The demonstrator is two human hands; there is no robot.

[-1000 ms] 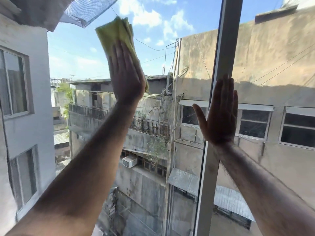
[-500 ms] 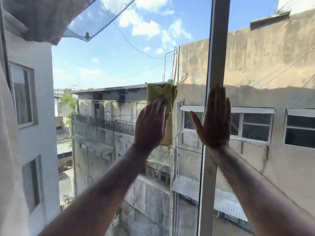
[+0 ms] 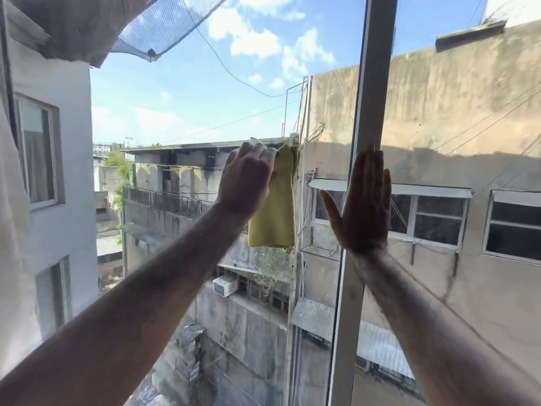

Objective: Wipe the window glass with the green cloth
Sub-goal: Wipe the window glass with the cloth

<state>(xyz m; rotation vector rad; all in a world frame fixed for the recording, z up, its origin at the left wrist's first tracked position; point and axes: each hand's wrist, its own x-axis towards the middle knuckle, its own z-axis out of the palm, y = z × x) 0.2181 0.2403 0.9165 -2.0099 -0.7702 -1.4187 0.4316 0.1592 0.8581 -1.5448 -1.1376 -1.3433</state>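
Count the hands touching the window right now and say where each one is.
2. The left hand presses the green cloth against the glass, left of the frame. The right hand lies flat and open over the frame. None seems hidden.

Frame: a pale upright window bar [image 3: 369, 118] splits the view right of centre.
Left: white building [image 3: 73, 177] with grey-framed windows.
Right: stained tan concrete wall [image 3: 456, 106], half shadowed, barred windows below.
Middle: balcony railing [image 3: 167, 200]; air conditioner [image 3: 224, 285] beneath.
Above: dark netting [image 3: 164, 24]; wires across sunny blue sky.
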